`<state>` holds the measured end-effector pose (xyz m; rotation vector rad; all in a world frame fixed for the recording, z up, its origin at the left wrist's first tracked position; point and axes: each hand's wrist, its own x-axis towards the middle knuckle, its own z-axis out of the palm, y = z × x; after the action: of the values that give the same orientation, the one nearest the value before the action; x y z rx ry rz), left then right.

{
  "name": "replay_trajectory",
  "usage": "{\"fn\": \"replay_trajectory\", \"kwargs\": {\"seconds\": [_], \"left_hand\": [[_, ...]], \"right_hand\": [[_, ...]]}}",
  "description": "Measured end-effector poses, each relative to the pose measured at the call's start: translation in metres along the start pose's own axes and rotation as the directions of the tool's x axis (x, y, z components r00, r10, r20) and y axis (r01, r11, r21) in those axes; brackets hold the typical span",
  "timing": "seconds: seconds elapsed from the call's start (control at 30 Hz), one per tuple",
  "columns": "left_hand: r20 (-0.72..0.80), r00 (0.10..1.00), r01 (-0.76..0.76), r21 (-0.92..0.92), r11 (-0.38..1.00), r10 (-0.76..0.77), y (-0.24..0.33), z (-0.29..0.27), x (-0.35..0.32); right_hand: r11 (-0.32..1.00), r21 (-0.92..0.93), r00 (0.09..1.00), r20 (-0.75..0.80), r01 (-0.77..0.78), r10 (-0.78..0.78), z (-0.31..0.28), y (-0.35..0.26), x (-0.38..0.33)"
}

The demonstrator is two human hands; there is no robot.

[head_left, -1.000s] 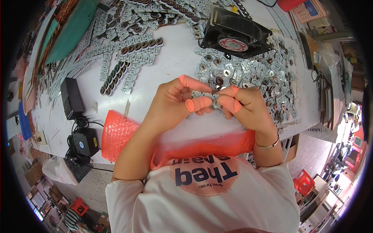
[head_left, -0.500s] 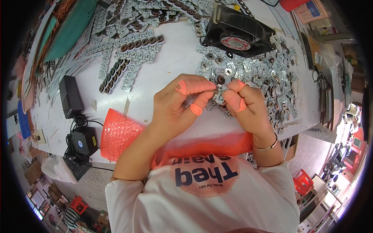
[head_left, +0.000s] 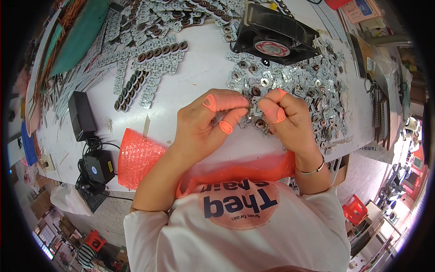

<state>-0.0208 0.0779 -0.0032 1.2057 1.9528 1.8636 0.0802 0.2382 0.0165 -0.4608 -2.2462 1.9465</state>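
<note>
My left hand (head_left: 201,120) is pinched closed, with orange finger cots on the thumb and fingers. Whatever lies at its fingertips is too small to make out. Just to the right, my right hand (head_left: 287,115) is also closed, cots on thumb and forefinger. A small silver metal plate (head_left: 254,106) shows at its fingertips, partly covered by them. A narrow gap separates the two sets of fingertips. Beneath and beyond the hands spreads a pile of small silver plates (head_left: 290,75), some carrying round dark brown discs.
A black fan (head_left: 276,36) stands behind the pile. Strips of silver plates with round discs (head_left: 163,52) lie at the far left. A black power adapter (head_left: 97,165) with cables and a black box (head_left: 81,115) sit left, near red bubble wrap (head_left: 138,158).
My fingertips have drawn slightly apart. The silver plate that showed plainly between them is now smaller in view and more hidden. Both forearms stay nearly where they were.
</note>
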Motion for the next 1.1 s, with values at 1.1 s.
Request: {"fn": "replay_trajectory", "kwargs": {"seconds": [1.1], "left_hand": [[0.350,0.843,0.530,-0.664,0.528,-0.408,0.005,-0.009,-0.001]], "right_hand": [[0.927,0.316,0.949,0.295,-0.205,0.109,-0.012,-0.006,-0.003]]}}
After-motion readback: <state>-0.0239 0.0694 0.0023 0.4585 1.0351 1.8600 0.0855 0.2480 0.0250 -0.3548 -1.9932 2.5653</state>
